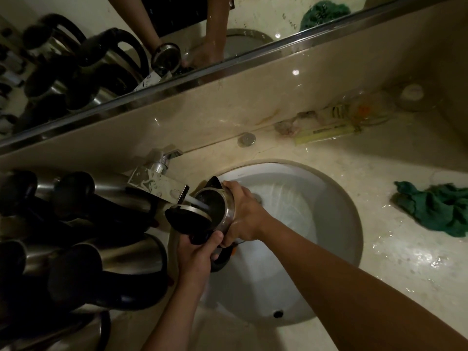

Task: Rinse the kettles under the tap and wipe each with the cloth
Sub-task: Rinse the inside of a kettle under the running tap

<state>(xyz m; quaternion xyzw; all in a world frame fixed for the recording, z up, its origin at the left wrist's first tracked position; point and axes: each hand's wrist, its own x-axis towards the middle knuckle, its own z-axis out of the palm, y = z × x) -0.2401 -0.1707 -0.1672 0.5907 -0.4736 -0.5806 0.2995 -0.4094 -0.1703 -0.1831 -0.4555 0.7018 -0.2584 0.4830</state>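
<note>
1. Left hand (196,252) is curled tight round the black handle of the kettle (222,211), thumb up against the hinge.
2. Right hand (241,214) wraps the steel body from the 3 o'clock side, fingers over the rim near the spout, palm pressed on the wall.
3. The kettle is tipped on its side over the sink (336,198), at 9 o'clock in the bowl, mouth facing the tap (162,184); its lid (187,217) hangs open toward 8 o'clock.
4. Water runs from the tap straight into the open mouth.
5. To do this well, I'd say: hold the mouth under the stream, swirl, then tip toward the drain; keep the base and its contacts out of the water, and hold the wet steel firmly since it may slip.
6. At 9 o'clock of the hands, more kettles (106,264) lie crowded on the counter (379,262), steel bodies and black handles.
7. The green cloth (438,206) sits crumpled at 3 o'clock on the wet counter, well apart from the hands, waiting for the wipe.
8. No brand or writing is readable; the yellowish packet (326,134) at 1 o'clock carries print too blurred to make out.
</note>
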